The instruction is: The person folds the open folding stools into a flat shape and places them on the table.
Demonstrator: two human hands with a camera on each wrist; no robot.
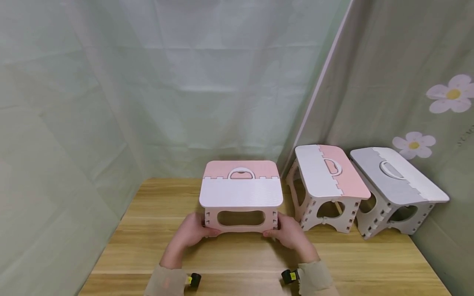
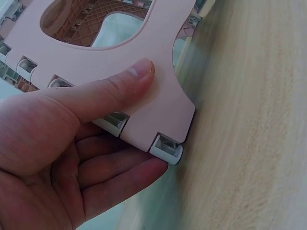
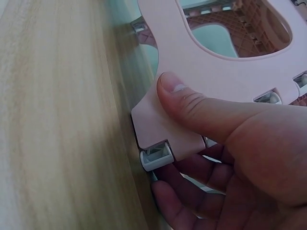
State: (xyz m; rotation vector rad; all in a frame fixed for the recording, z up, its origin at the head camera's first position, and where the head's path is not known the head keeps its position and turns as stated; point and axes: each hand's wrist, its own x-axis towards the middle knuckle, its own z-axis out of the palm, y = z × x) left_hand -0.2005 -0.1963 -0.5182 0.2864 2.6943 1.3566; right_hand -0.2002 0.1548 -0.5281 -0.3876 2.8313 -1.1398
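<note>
A pink and white folding step stool (image 1: pixel 240 192) stands unfolded in the middle of the wooden table, its white handle loop on top. My left hand (image 1: pixel 193 231) grips its front left leg, thumb on the pink front panel (image 2: pixel 158 91) and fingers behind the leg's edge. On the other side my right hand (image 1: pixel 290 232) grips the front right leg, its thumb pressed on the panel (image 3: pixel 148 115) and its fingers curled round the hinged edge. Both wrist views show the leg's foot close to the wood; whether it touches cannot be told.
To the right stands a second pink and white folding stool (image 1: pixel 312 172), turned at an angle. Beside it is a grey and white folding stool (image 1: pixel 392 176) near the table's right edge. Pale green curtains (image 1: pixel 222 90) hang behind and beside the wooden table (image 1: pixel 237 263).
</note>
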